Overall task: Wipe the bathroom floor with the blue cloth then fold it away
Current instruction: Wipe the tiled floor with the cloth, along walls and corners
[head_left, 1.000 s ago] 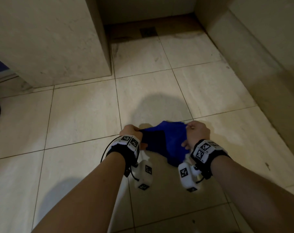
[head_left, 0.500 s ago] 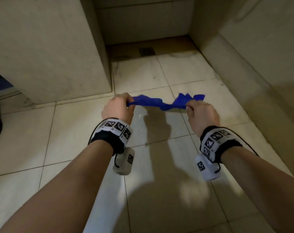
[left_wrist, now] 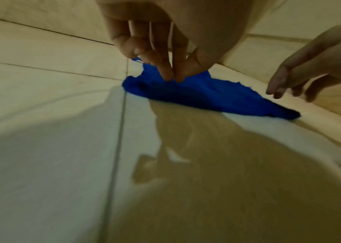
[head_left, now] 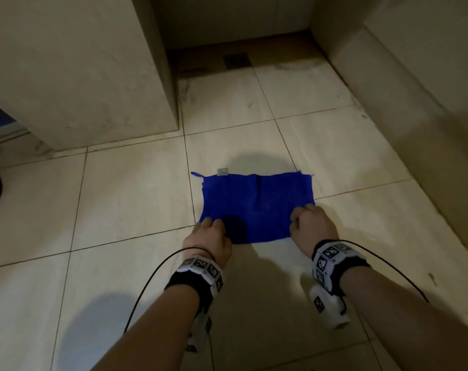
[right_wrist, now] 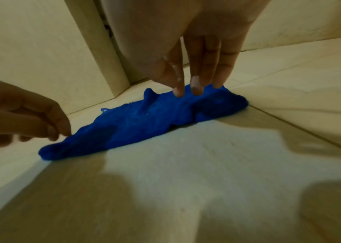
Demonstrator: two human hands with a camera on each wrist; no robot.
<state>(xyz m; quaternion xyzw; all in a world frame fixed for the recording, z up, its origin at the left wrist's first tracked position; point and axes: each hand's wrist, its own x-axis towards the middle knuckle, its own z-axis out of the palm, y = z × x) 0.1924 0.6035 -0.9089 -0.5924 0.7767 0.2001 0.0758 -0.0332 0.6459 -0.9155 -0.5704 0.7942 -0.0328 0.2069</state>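
Tiled floor (head_left: 136, 199), blue cloth (head_left: 257, 207) flat, wrist views show fingers (left_wrist: 166, 72) touching

Blue cloth spread on bathroom floor

The blue cloth (head_left: 257, 204) lies flat on the pale tiled floor (head_left: 125, 199), straddling grout lines; a dark floor drain (head_left: 236, 60) sits well beyond it.
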